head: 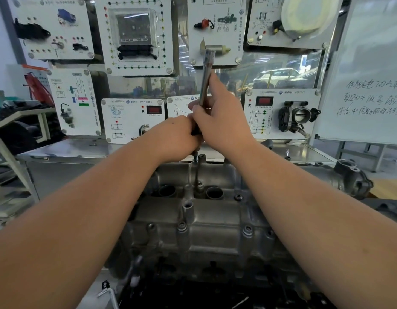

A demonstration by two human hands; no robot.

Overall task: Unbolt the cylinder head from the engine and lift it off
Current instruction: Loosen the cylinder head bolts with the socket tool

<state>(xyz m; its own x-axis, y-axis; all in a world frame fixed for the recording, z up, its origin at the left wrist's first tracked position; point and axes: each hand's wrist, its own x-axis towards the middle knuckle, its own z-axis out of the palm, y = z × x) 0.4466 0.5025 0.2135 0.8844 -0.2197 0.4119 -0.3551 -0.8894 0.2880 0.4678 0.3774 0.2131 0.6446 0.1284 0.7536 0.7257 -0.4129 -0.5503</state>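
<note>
both hands meet over the far end of the cylinder head [199,221], which sits centre frame on a metal bench [66,150], its long axis running away from the camera toward the display wall. top face up, with bolts [247,230] seated in bosses along it and two round bores [214,192] near the far end.

right hand [222,121] has its fingers curled round a chrome ratchet handle [206,79]; handle stands almost upright, tilted slightly right, its round end pointing up in front of the panels. left hand [175,139] is curled round the lower part of the tool just beside the right hand, touching it; exact finger placement hidden. below the left hand a thin extension shaft [197,172] drops near vertical into the head close to the far bores; its tip can't be made out.

behind: training display panels [137,34], a throttle body [301,118] on one panel, a whiteboard [371,85] with handwriting at right. a metal casting [351,179] lies at the right.
</note>
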